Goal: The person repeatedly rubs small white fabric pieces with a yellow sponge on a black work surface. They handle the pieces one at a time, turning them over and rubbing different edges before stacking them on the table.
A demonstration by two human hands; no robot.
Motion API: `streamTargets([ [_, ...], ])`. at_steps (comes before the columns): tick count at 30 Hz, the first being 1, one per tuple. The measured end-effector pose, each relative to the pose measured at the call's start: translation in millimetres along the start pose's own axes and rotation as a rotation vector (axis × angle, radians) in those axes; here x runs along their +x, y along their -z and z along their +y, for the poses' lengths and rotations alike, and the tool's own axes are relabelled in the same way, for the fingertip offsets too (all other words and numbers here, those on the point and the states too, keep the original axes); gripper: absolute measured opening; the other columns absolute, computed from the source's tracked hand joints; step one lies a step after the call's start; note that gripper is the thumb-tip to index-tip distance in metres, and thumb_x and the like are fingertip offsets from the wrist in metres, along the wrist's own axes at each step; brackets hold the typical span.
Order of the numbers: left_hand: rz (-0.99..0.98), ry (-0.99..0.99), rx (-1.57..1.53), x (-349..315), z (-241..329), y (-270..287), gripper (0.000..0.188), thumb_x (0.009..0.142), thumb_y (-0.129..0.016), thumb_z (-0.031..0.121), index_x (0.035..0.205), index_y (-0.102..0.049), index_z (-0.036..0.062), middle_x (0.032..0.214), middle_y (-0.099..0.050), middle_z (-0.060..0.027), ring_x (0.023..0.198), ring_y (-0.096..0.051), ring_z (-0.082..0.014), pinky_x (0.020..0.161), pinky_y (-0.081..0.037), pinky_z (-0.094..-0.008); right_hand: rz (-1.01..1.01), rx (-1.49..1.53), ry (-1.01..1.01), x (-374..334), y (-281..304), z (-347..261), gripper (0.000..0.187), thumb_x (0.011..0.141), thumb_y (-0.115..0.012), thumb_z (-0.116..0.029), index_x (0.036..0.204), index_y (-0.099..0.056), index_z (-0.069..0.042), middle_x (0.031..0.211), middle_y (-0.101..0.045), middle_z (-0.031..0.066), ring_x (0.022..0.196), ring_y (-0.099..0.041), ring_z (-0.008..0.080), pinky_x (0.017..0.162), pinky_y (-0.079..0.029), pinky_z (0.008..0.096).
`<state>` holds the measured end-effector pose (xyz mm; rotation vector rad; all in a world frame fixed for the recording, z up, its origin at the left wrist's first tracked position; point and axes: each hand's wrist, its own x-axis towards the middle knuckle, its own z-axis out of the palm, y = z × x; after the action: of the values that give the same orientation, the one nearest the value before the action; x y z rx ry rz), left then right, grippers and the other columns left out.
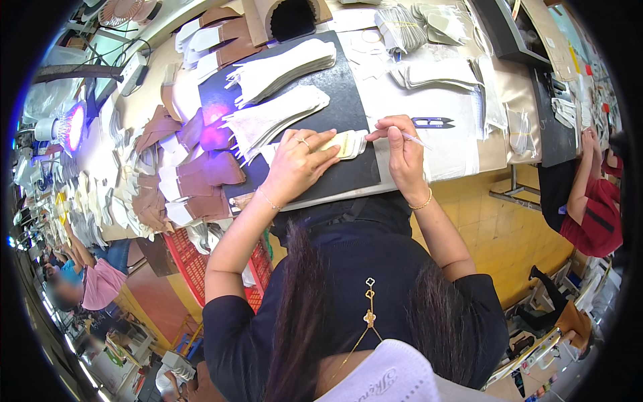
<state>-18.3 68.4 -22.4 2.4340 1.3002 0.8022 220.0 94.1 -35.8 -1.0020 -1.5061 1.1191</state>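
Note:
My left hand (305, 164) lies over a small stack of pale cut pieces (351, 146), with a yellowish top layer, and holds it against the black board (355, 100). Its thumb is mostly hidden. My right hand (404, 157) is closed around a slim whitish pen (416, 139), which points away to the right. The right fingertips touch or nearly touch the stack's right end. Beyond my left hand, two fanned stacks of white cut pieces, a nearer one (284, 117) and a farther one (288, 70), rest on the board.
Black thread snips (433, 122) lie right of my right hand. Brown and white cut pieces (201, 177) cover the table's left side. More white stacks (435, 72) stand at the far right. A lit lamp (70, 127) is at the left; a red crate (191, 261) stands below the table. Other people work on both sides.

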Motion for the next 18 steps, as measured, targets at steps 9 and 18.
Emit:
streamTargets([
  [9, -0.014, 0.012, 0.012, 1, 2, 0, 0.024, 0.078, -0.083, 0.018, 0.101, -0.079, 0.0131, 0.119, -0.072, -0.0029, 0.099, -0.065, -0.0228, 0.087, -0.048, -0.0374, -0.134, -0.306, 0.104, 9, -5, -7, 0.020, 0.103, -0.060, -0.018, 0.094, -0.070, -0.003, 0.085, -0.071, 0.0072, 0.082, -0.066, 0.0223, 0.089, -0.045, 0.0370],
  [18, -0.007, 0.005, 0.006, 2, 2, -3, 0.020, 0.079, -0.083, 0.017, 0.097, -0.078, 0.0115, 0.114, -0.070, -0.0049, 0.099, -0.065, -0.0248, 0.087, -0.049, -0.0385, -0.286, -0.451, 0.269, 23, -16, -13, 0.019, 0.097, -0.066, -0.018, 0.085, -0.069, -0.004, 0.083, -0.071, 0.0061, 0.081, -0.066, 0.0224, 0.090, -0.042, 0.0375],
])
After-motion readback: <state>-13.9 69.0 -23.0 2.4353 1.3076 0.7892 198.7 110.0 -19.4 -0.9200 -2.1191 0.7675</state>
